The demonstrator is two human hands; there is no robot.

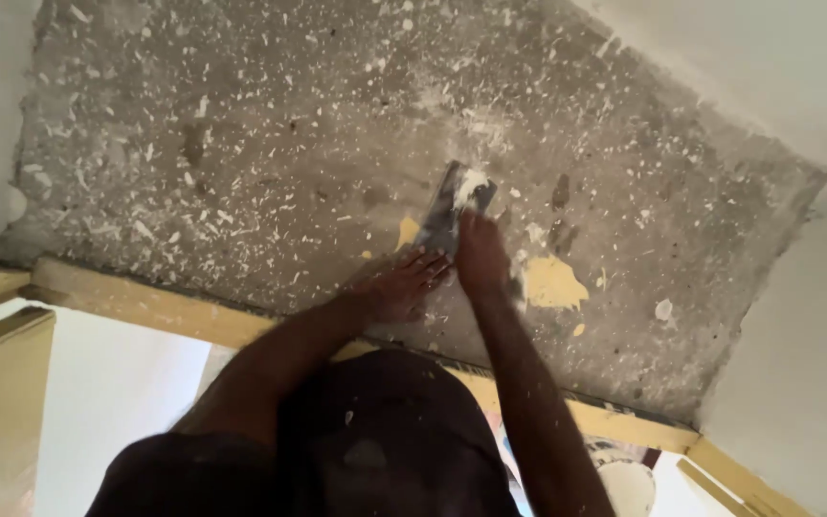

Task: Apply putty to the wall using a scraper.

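Right hand [481,257] holds the scraper [455,213] in a closed grip, blade running up and ahead of it. Left hand [402,285] lies flat, just beside, on the bare concrete [270,153].

Plaster-smeared metal scraper [454,213], flat against concrete

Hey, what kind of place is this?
Likely a room under renovation: a bare grey surface flecked with white paint chips, a scraper pressed to it by both hands, and a yellow frame along its edge.

Dim, soft daylight, seemingly from the lower-left opening; slight motion blur, glare-washed white edges.
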